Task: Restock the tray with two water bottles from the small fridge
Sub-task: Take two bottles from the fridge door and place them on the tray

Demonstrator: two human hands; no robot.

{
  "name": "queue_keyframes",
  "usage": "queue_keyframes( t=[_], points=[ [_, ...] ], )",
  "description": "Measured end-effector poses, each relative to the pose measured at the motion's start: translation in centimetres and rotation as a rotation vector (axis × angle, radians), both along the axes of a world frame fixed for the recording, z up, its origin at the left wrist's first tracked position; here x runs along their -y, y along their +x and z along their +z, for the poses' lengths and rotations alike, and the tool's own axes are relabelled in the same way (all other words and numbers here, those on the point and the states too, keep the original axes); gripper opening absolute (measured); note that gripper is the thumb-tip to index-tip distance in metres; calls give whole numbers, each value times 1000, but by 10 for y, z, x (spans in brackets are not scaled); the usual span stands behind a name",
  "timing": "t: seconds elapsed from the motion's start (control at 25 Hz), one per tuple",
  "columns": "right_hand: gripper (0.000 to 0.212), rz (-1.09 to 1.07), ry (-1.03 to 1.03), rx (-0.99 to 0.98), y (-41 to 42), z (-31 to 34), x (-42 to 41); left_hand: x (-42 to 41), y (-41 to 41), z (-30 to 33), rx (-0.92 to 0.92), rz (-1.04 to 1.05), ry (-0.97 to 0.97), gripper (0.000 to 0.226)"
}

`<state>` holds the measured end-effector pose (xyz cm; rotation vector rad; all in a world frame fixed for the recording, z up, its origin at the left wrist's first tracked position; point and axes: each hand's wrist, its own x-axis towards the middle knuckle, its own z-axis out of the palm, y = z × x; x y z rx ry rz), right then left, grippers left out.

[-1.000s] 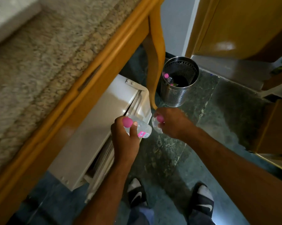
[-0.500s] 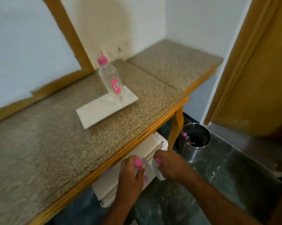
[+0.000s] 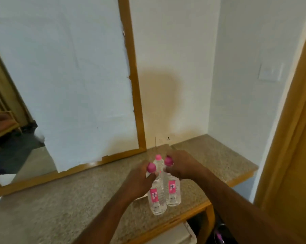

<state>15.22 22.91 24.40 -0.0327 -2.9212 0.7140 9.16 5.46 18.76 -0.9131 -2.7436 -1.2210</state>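
Note:
My left hand (image 3: 139,180) grips a clear water bottle (image 3: 156,198) with a pink cap and pink label by its neck. Just to its right, my right hand (image 3: 181,166) grips a second matching bottle (image 3: 173,191) the same way. Both bottles hang upright, side by side, above the granite counter (image 3: 60,205). Between the two caps a third bottle (image 3: 158,162) shows behind them. The white tray (image 3: 142,196) is almost wholly hidden by my left hand and the bottles; only a sliver shows. The small white fridge (image 3: 187,233) sits under the counter.
A wood-framed mirror (image 3: 60,85) leans on the wall behind the counter. A wooden door frame (image 3: 289,138) stands at the right. The counter's wooden front edge (image 3: 175,221) runs just below the bottles. A wall switch (image 3: 270,71) is at the right.
Both hands rose from beside the fridge below the counter to above the countertop, carrying the two bottles. The view tilted up from the floor to the wall and mirror.

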Motion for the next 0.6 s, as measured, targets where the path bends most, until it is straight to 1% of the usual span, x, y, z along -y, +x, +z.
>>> queue_keyframes(
  t=[0.12,0.24,0.32,0.4,0.48,0.6],
  points=[
    [18,-9,-37,-53,-42,25,3,1,-47,29,-104,33,-51,15],
    [20,-6,-49,-53,-94,25,6,2,-102,37,-157,72,-85,18],
    [21,-9,-61,-39,-133,14,8,3,-140,31,-139,72,-101,21],
    [26,-33,-24,-18,-159,-1,10,4,-168,21,-118,67,-126,22],
    [29,-48,28,2,-175,-16,10,4,-184,7,-89,54,-141,24],
    [28,-4,69,43,-194,-41,10,5,-199,-19,-18,54,-143,22]
  ],
)
